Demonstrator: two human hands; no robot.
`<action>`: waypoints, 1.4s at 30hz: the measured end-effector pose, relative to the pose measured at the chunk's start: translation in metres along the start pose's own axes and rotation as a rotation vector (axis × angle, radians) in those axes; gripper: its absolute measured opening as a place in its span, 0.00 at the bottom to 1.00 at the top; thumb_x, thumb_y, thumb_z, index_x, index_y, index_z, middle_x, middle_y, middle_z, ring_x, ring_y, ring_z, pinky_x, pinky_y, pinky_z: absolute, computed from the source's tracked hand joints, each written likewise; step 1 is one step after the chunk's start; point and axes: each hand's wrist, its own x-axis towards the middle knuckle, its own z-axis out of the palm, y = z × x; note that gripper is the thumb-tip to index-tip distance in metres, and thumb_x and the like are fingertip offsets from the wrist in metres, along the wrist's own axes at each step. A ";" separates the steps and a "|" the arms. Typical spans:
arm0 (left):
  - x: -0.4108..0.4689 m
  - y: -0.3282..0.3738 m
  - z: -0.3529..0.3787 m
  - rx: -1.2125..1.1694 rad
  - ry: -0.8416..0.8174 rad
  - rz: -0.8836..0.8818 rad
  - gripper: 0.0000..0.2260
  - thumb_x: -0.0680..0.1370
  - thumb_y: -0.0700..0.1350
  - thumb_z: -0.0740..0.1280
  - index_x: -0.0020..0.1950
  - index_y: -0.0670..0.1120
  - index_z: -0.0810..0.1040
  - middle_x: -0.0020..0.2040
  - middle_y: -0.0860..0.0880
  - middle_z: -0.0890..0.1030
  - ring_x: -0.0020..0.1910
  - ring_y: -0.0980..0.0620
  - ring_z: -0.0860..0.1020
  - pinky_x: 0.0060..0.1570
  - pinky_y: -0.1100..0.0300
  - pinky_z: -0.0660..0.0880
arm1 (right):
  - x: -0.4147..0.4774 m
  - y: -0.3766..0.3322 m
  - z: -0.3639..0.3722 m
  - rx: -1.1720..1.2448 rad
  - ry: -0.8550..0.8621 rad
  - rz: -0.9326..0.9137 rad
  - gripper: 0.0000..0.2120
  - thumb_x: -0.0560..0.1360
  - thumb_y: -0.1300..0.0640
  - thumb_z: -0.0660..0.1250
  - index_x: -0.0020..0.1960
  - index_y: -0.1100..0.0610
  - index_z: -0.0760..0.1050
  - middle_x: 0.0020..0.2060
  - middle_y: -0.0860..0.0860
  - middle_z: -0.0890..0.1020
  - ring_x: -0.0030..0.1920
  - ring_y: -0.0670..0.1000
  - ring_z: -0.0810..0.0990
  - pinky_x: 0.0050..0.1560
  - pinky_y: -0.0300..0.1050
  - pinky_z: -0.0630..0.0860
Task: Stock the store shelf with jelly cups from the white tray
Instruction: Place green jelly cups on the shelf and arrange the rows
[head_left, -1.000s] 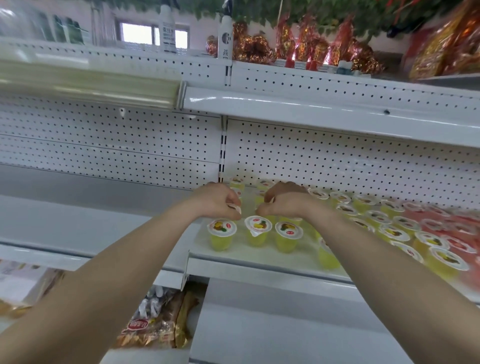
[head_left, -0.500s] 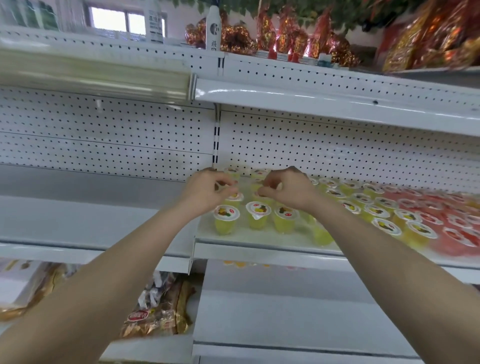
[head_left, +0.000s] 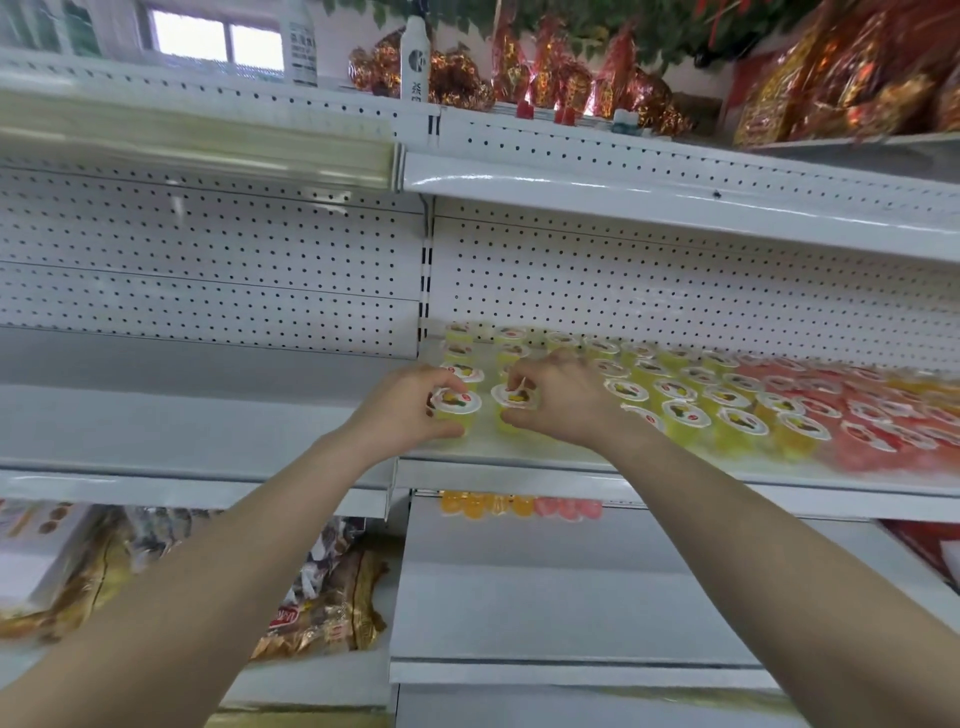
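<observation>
Place: shop | pegboard shelving (head_left: 675, 291) | jelly cups (head_left: 687, 414) in rows | snack pkgs (head_left: 332, 597)

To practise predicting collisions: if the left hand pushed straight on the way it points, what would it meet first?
Likely the next yellow jelly cup behind the front cup that the left hand holds, well before the pegboard back wall; depth is unclear.

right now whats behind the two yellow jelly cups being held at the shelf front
More yellow jelly cups in rows, back to the pegboard wall. The left hand and right hand, each gripping a front cup, cover parts of the next row.
</observation>
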 end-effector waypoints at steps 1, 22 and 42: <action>0.000 0.000 0.002 -0.010 0.016 0.003 0.19 0.66 0.50 0.79 0.54 0.55 0.80 0.50 0.52 0.79 0.48 0.52 0.78 0.51 0.52 0.77 | -0.002 0.000 -0.001 0.009 -0.004 0.002 0.18 0.69 0.39 0.69 0.54 0.46 0.75 0.48 0.48 0.81 0.58 0.54 0.71 0.60 0.53 0.66; 0.039 0.020 0.006 0.217 0.207 0.145 0.11 0.77 0.55 0.66 0.56 0.53 0.80 0.58 0.51 0.77 0.59 0.47 0.72 0.55 0.53 0.71 | -0.007 0.060 -0.024 0.139 0.213 0.181 0.21 0.76 0.39 0.56 0.54 0.50 0.80 0.48 0.49 0.83 0.53 0.57 0.77 0.55 0.55 0.74; 0.208 0.013 0.039 0.473 -0.182 -0.022 0.19 0.80 0.56 0.63 0.69 0.52 0.73 0.68 0.48 0.73 0.66 0.47 0.72 0.61 0.55 0.69 | 0.140 0.143 0.004 -0.053 -0.225 0.157 0.26 0.78 0.38 0.63 0.71 0.49 0.70 0.63 0.49 0.77 0.67 0.56 0.68 0.66 0.54 0.63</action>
